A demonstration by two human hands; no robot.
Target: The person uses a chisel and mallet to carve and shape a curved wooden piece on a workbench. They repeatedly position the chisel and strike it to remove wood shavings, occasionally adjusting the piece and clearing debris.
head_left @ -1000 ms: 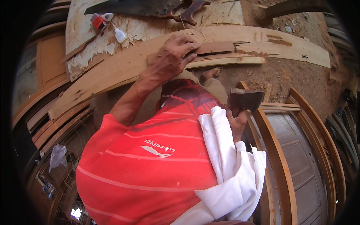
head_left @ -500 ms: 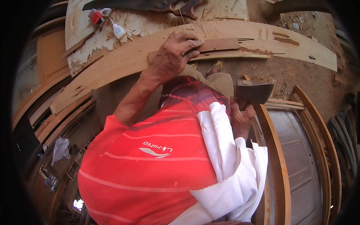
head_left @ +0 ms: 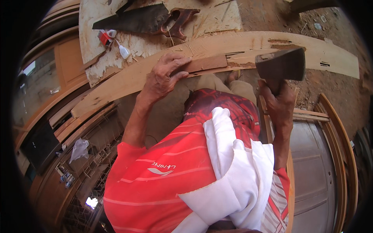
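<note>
Along the near edge of the long pale plank [head_left: 248,40], the left hand [head_left: 163,74] is grasping the reddish-brown wood strip [head_left: 210,63], fingers best kept clear of the hatchet [head_left: 280,66] that the right hand [head_left: 278,99] is clenching just below its head.

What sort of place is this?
Probably a carpentry workshop: a saw lies ahead, the right hand holds an axe, and a panelled door shows at lower right.

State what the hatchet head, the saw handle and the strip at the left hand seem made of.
Hatchet head: probably dull steel; dark grey, flared. Saw handle: likely wood, finish unclear; reddish-brown, carved-looking curves. Strip: wood, apparently unfinished; matte brown, straight end.
</note>
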